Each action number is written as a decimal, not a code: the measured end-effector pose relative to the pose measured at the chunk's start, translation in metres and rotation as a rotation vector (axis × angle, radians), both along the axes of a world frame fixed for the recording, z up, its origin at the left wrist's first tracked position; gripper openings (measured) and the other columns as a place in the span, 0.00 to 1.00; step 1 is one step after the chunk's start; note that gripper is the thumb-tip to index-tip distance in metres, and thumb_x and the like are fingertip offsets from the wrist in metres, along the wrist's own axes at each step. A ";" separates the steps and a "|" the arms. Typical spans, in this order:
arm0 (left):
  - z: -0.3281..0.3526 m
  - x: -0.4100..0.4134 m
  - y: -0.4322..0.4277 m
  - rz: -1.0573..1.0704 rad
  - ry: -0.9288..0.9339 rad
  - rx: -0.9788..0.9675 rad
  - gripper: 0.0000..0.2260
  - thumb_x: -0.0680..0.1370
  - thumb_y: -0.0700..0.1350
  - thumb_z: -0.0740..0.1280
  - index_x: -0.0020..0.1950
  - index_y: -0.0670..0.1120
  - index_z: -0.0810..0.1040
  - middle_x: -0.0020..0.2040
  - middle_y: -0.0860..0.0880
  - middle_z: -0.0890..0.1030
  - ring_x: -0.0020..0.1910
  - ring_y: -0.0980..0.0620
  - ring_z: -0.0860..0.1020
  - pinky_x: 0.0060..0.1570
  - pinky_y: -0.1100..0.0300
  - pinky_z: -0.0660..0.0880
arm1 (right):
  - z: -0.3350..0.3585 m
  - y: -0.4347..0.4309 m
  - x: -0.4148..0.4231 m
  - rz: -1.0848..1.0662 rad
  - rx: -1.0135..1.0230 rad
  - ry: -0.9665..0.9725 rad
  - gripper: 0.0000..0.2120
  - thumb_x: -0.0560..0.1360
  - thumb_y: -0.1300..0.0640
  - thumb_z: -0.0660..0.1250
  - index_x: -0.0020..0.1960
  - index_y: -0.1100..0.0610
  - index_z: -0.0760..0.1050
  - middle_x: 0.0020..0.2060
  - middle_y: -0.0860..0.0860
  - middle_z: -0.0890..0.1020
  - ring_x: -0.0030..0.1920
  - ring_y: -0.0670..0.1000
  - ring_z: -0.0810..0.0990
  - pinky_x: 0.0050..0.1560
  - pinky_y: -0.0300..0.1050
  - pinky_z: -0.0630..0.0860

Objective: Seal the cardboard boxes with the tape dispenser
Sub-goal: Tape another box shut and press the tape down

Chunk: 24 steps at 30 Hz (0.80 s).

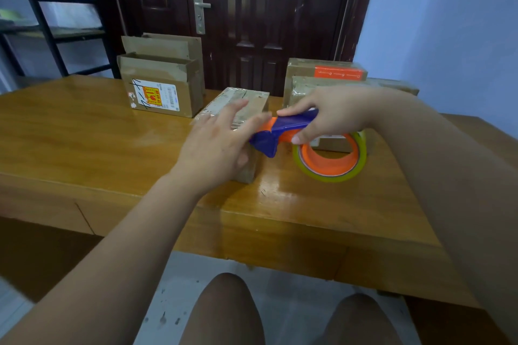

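A small taped cardboard box (246, 101) lies in the middle of the wooden table (84, 131). My left hand (218, 145) rests flat on its top with straight fingers. My right hand (333, 115) grips the blue and orange tape dispenser (283, 131) by its handle, just right of that box. The dispenser's tape roll (330, 159) with an orange core hangs low over the table. The box's near end is hidden under my left hand.
An open cardboard box (162, 84) with a shipping label stands at the back left. Two stacked taped boxes (325, 78), one with an orange label, sit at the back right. A dark door (252, 8) and a black shelf frame (47, 22) are behind the table.
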State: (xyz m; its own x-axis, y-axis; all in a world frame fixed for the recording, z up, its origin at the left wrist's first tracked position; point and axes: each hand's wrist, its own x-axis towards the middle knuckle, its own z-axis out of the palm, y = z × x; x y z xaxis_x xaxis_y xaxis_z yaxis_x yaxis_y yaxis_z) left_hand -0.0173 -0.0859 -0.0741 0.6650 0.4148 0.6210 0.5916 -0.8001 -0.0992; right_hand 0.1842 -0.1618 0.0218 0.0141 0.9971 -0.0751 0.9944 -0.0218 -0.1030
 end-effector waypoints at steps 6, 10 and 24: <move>-0.013 0.014 -0.001 -0.055 -0.169 -0.048 0.21 0.71 0.51 0.74 0.61 0.46 0.76 0.55 0.48 0.81 0.58 0.45 0.77 0.63 0.37 0.65 | 0.005 0.008 -0.004 0.002 -0.056 0.062 0.25 0.72 0.39 0.69 0.68 0.35 0.68 0.59 0.44 0.76 0.54 0.48 0.74 0.51 0.43 0.66; -0.015 0.015 0.000 -0.111 -0.127 -0.015 0.20 0.68 0.52 0.75 0.56 0.45 0.80 0.54 0.48 0.81 0.59 0.43 0.77 0.64 0.33 0.62 | 0.002 0.011 0.004 -0.034 -0.196 0.165 0.17 0.69 0.39 0.71 0.57 0.32 0.75 0.52 0.48 0.81 0.51 0.52 0.79 0.52 0.48 0.77; 0.022 -0.001 0.012 -0.220 0.090 -0.308 0.28 0.61 0.70 0.61 0.45 0.51 0.83 0.64 0.56 0.74 0.61 0.52 0.72 0.53 0.59 0.62 | -0.111 -0.007 0.035 -0.035 -0.563 1.402 0.37 0.53 0.42 0.82 0.51 0.64 0.74 0.37 0.54 0.83 0.35 0.50 0.82 0.37 0.42 0.79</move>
State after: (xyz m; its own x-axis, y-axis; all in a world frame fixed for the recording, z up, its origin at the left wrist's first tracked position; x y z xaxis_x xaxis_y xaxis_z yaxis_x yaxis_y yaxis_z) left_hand -0.0183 -0.0743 -0.0517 0.8051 0.4145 0.4243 0.4029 -0.9071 0.1219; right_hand 0.2194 -0.1690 -0.0892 -0.3687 0.8352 -0.4080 0.0993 -0.4010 -0.9107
